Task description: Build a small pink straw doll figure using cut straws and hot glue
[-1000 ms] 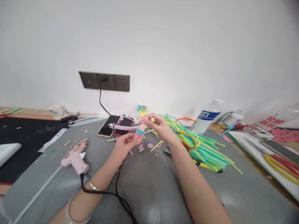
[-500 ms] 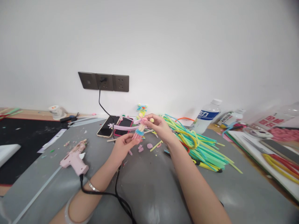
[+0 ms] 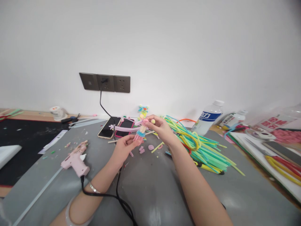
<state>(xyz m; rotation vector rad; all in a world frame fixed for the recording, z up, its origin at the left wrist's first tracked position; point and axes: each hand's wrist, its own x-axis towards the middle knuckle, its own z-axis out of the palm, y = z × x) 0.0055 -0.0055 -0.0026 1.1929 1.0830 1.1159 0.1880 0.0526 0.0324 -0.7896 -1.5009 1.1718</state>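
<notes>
Between my hands is a small pipe-cleaner figure (image 3: 141,133) with a pink base, a blue band, a cream middle and a pink top; long lilac stems stick out to its left. My left hand (image 3: 124,147) is closed on the pink lower end. My right hand (image 3: 161,128) pinches the figure near its pink top, its fingertips partly hidden, with a small yellow ball (image 3: 153,121) beside them. Behind the figure stands a blue and yellow fuzzy piece (image 3: 143,109) by the wall. Small lilac pieces (image 3: 141,150) lie on the grey mat below.
A pink glue gun (image 3: 76,162) lies at the left, its black cable running under my left forearm. Two phones (image 3: 109,128) lie behind my left hand. To the right are a heap of green and yellow pipe cleaners (image 3: 207,153), a bottle (image 3: 209,116) and scissors (image 3: 277,160).
Almost nothing differs. The whole view has shifted very slightly, and both hands keep the same hold on the figure.
</notes>
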